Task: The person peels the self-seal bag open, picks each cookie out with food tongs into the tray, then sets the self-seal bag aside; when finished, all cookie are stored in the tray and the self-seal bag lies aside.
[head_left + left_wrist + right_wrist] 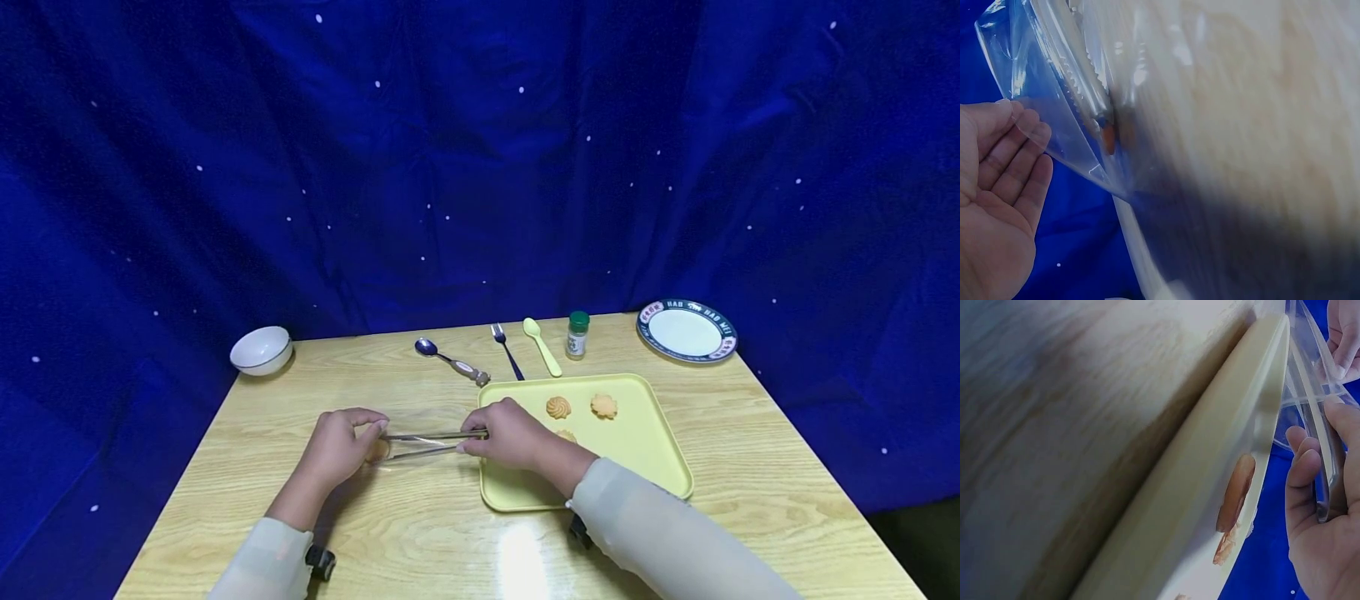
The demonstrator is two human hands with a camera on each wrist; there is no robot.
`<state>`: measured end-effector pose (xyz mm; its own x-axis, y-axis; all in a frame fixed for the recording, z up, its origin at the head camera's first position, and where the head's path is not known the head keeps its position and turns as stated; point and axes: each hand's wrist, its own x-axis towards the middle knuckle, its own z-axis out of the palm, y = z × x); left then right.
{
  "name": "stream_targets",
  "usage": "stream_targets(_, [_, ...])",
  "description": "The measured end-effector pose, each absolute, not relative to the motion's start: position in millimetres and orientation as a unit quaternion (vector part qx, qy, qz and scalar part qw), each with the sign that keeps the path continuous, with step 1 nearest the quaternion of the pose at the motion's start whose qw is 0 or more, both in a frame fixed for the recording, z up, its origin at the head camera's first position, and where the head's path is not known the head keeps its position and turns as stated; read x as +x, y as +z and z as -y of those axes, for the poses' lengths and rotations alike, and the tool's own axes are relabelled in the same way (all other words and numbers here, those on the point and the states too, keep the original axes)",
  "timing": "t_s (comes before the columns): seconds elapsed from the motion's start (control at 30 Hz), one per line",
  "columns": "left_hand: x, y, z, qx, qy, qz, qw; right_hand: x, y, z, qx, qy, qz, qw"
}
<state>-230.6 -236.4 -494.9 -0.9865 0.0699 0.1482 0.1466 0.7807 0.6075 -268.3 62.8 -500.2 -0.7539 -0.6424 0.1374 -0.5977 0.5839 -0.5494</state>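
My left hand pinches the edge of a clear plastic bag between thumb and fingers. From the right, my right hand grips metal tongs by their bent end. Their serrated tips reach into the bag, as the left wrist view shows. A brown cookie is at those tips, partly hidden behind the left fingers in the head view. Beneath my right hand lies a yellow tray with a swirled cookie, a flower-shaped cookie and a partly covered cookie.
Behind the tray lie a dark spoon, a small fork and a yellow spoon. A green-capped shaker stands beside them. At the back corners are a white bowl and a blue-rimmed plate.
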Motion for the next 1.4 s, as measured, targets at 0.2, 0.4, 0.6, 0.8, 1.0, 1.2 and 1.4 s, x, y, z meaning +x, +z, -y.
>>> stream_targets(0.2, [-231.9,-496.2,239.3,-0.062,-0.32,0.943,0.069,-267.1,-494.3,-66.8,-0.355,-0.287,-0.889,0.028])
stream_targets(0.4, [-230.4,-495.4,240.8,-0.056,-0.32,0.944,0.062,-264.1,-487.4,-87.8,-0.362,-0.284,-0.888,0.025])
stream_targets(0.6, [-227.8,-495.3,241.4,-0.055,-0.323,0.943,0.059,-257.7,-479.8,-128.1,-0.352,-0.303,-0.885,0.025])
stream_targets(0.8, [-227.8,-496.5,241.5,-0.055,-0.325,0.942,0.059,-245.8,-474.6,-182.2,-0.321,-0.344,-0.882,0.02])
stream_targets(1.0, [-229.7,-496.9,242.0,-0.057,-0.318,0.944,0.072,-231.4,-472.4,-239.4,-0.253,-0.367,-0.894,0.036])
stream_targets(1.2, [-230.2,-496.1,240.5,-0.053,-0.317,0.944,0.068,-218.3,-475.1,-291.3,-0.203,-0.353,-0.913,0.018])
stream_targets(1.4, [-229.2,-496.2,239.6,-0.044,-0.316,0.946,0.053,-205.5,-482.6,-335.7,-0.178,-0.336,-0.925,-0.002])
